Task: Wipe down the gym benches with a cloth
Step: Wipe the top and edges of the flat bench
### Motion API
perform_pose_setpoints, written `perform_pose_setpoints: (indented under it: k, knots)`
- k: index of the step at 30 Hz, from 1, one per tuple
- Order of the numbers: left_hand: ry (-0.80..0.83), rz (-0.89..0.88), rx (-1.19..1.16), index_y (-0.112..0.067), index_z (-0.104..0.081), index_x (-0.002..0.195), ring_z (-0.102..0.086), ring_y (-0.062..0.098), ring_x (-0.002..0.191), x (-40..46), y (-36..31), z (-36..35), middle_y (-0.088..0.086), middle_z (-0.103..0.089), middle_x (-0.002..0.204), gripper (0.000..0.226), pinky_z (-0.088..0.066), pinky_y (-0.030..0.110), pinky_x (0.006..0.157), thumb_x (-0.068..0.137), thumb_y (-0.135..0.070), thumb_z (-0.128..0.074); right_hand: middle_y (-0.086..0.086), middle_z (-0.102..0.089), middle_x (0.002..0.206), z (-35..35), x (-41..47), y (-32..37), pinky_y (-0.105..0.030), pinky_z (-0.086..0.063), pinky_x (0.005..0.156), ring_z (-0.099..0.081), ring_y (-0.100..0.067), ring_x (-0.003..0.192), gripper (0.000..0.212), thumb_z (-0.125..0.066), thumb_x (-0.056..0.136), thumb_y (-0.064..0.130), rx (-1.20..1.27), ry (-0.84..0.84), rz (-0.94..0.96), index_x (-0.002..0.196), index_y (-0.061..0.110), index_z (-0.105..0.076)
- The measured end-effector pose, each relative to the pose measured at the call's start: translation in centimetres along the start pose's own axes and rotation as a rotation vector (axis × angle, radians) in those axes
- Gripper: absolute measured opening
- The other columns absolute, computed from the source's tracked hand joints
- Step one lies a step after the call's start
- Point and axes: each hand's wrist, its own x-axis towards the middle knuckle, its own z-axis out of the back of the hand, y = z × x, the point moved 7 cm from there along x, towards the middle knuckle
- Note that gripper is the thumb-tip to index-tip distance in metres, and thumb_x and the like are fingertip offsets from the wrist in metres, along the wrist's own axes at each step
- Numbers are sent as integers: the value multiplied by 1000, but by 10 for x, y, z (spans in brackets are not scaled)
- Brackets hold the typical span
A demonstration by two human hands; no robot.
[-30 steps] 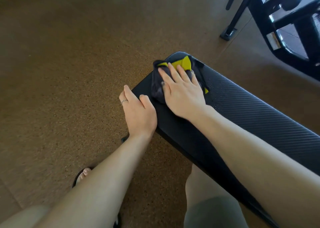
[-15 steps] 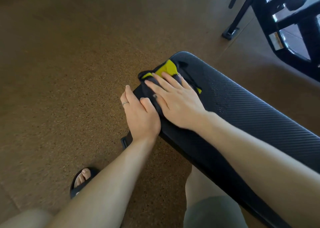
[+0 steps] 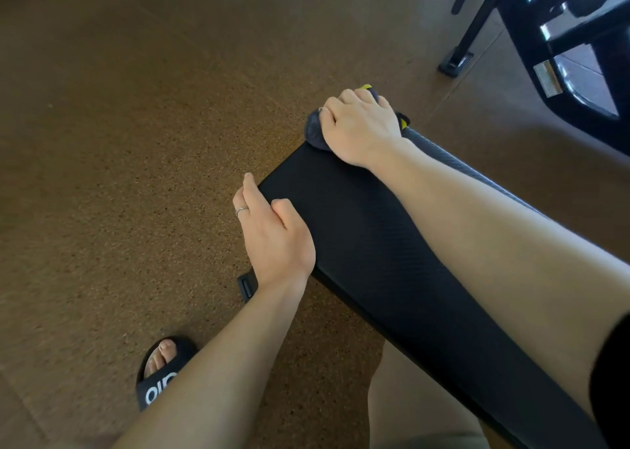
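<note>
At far end of bench (image 3: 392,244), our right hand (image 3: 361,125) curls over cloth (image 3: 315,131), gripping it against edge. Left hand (image 3: 272,237) rests flat on near side, fingers relaxed. Risk: cloth slipping off rounded end onto floor (image 3: 136,107).

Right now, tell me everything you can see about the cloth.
The cloth is dark navy with bright yellow patches, soft and bunched. It sits at the far end of the black bench, draped over its edge. The right hand curls over it and covers most of it; only its fringes show.
</note>
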Motion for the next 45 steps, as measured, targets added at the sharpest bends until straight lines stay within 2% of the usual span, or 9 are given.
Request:
perform_pose_setpoints:
  k: [7,10,19,24,28,31,36,39,45]
  knots:
    - [-21,-6,12,-15,-21,161,-30,15,144,0,-1,1,2,-21,165,55,-26,21,96,106,-21,-27,-11,-56,134,9,0,-33,-45,-35,88,-49,-36,125,48,-18,110,46,135,-3,-201,135,24,-53]
    - [-28,-5,20,-15,-22,160,-31,15,143,0,-1,1,3,-23,164,55,-26,21,96,106,-21,-28,-13,-59,134,11,-14,-51,-45,-34,86,-54,-38,122,49,-18,110,46,162,-12,-261,135,22,-51]
    - [-56,-19,47,-10,-28,157,-33,17,139,-1,-2,3,8,-30,160,54,-23,16,94,104,-17,-32,-17,-49,148,10,-94,-97,-53,-37,106,-45,-40,134,50,-22,111,42,110,-29,-339,150,15,-39]
    - [-68,-11,52,-10,-29,157,-34,16,137,-1,-4,2,7,-31,159,54,-24,18,94,104,-17,-32,-9,-23,167,5,-158,-99,-48,-14,127,-17,-29,155,58,-20,109,42,65,-31,-341,165,26,-15]
    - [-64,-5,54,-9,-28,157,-30,9,132,-2,-4,2,8,-28,161,54,-19,7,86,104,-16,-31,-2,-2,175,-1,-189,-89,-46,-1,130,2,-21,160,58,-16,108,44,49,40,-352,165,36,-8]
    - [-58,-5,53,-9,-28,157,-31,13,135,-2,-4,1,8,-28,161,54,-19,7,83,104,-15,-31,0,-3,175,1,-168,-91,-49,-3,129,-1,-22,160,56,-17,109,44,29,39,-322,164,42,-9]
    - [-67,-16,58,-10,-29,156,-38,14,128,-1,-3,1,7,-31,158,53,-25,19,90,103,-17,-32,-2,-12,174,2,-115,-91,-55,-8,126,-11,-25,158,54,-17,107,47,85,79,-276,161,48,-14]
    - [-61,-9,47,-11,-28,156,-40,16,128,-3,-4,1,6,-30,159,53,-28,22,90,103,-18,-31,0,-8,175,-3,-148,-76,-53,-4,128,-6,-25,160,54,-21,108,46,78,65,-252,162,48,-15]
    - [-59,-12,49,-10,-28,156,-42,21,130,-3,-5,1,8,-29,159,54,-31,26,92,103,-20,-31,1,-18,173,-10,-236,-24,-51,-8,129,-13,-25,159,55,-22,107,47,14,6,-122,162,44,-22]
